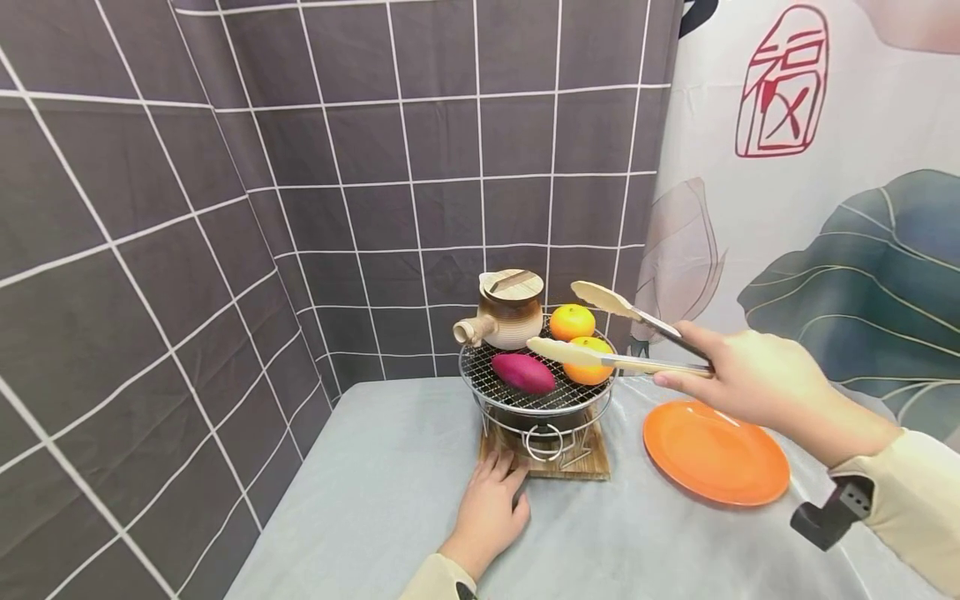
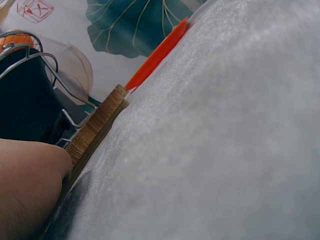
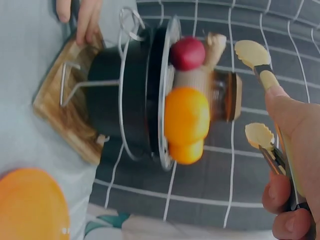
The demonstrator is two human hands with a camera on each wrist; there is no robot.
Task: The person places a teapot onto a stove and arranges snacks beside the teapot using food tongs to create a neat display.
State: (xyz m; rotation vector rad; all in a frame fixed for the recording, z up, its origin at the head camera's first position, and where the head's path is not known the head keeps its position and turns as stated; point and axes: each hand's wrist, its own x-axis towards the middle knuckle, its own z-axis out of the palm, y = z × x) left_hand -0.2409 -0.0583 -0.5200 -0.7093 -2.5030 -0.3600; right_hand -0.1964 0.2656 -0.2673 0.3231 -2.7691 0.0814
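My right hand [image 1: 765,379] grips a pair of tongs [image 1: 652,367] with pale scalloped tips. The tongs are spread apart and hold nothing; in the head view their tips overlap the oranges. On the round wire grill rack [image 1: 480,375] lie a purple sweet potato [image 1: 523,374], one orange [image 1: 572,322] at the back and another orange [image 1: 588,367] nearer. A small brown clay teapot [image 1: 517,321] with a side handle and lid stands behind them. My left hand [image 1: 491,504] rests its fingers on the front left corner of the wooden board [image 1: 577,471] beneath the stove.
The dark stove pot [image 3: 112,80] sits in a wire frame on the board. An orange plate [image 1: 716,454] lies on the grey cloth [image 1: 375,500] to the right. A grid-patterned backdrop [image 1: 420,208] stands close behind and on the left, a printed white curtain [image 1: 697,125] behind right.
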